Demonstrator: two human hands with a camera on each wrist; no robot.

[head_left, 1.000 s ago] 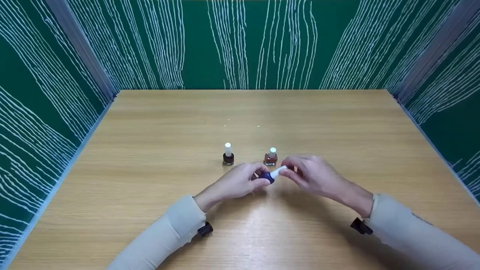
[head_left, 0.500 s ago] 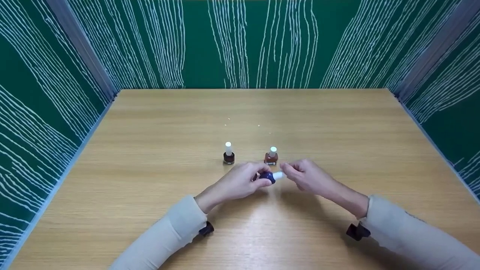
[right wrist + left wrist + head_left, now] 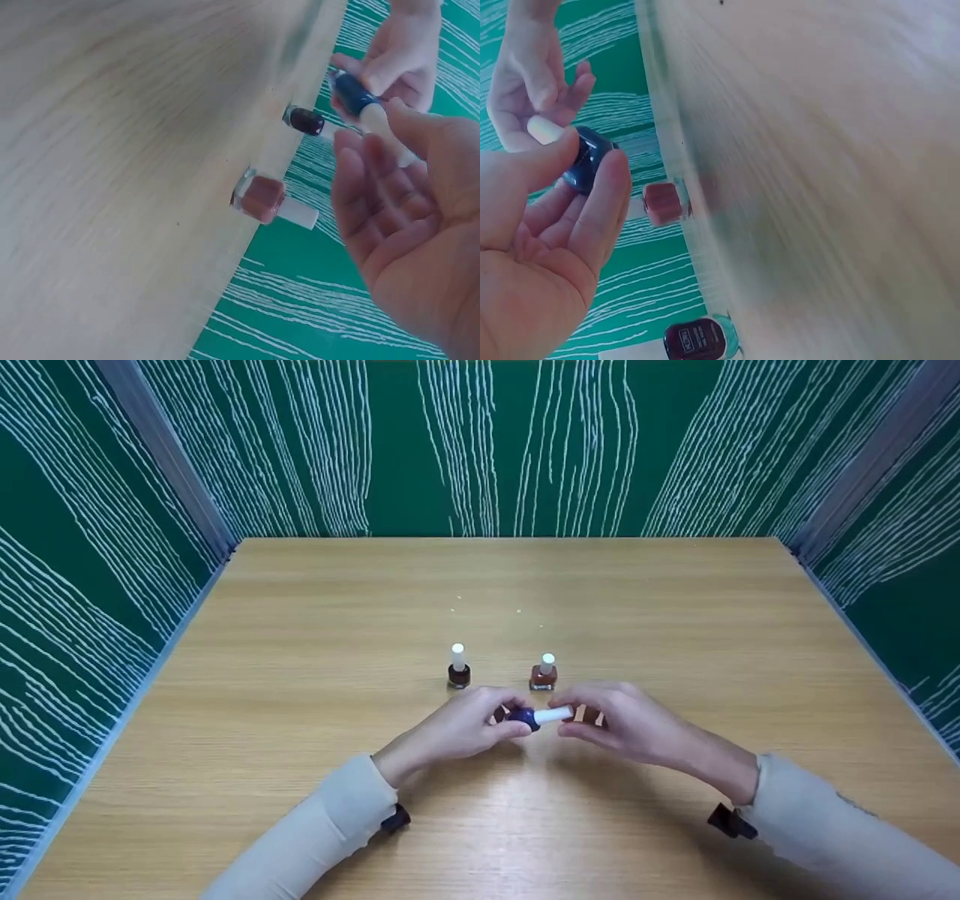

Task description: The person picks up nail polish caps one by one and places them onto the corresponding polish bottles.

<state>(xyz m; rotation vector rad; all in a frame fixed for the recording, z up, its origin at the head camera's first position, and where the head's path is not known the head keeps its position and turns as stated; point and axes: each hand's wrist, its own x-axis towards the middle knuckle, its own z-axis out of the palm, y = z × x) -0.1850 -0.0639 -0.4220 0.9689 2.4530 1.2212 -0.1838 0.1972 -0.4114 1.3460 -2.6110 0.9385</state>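
Observation:
A nail polish bottle (image 3: 523, 718) with dark blue polish and a white cap (image 3: 553, 715) is tilted nearly sideways above the table. My left hand (image 3: 472, 724) pinches its glass body between thumb and fingers, as the left wrist view also shows. Around the cap's end my right hand (image 3: 626, 720) has its thumb and fingers spread; whether a finger touches the cap is hard to tell. Just beyond the hands, a dark red nail polish bottle (image 3: 459, 675) and a reddish-brown nail polish bottle (image 3: 543, 676) stand upright, both with white caps.
The wooden table (image 3: 337, 607) carries several tiny pale specks (image 3: 518, 611) behind the bottles. Green panels (image 3: 405, 450) with white wavy lines enclose its back and sides.
My right hand's fingers closed in on the cap, then spread apart again. My left hand moved slightly left with the blue bottle, which now lies more level. The two standing bottles stayed put.

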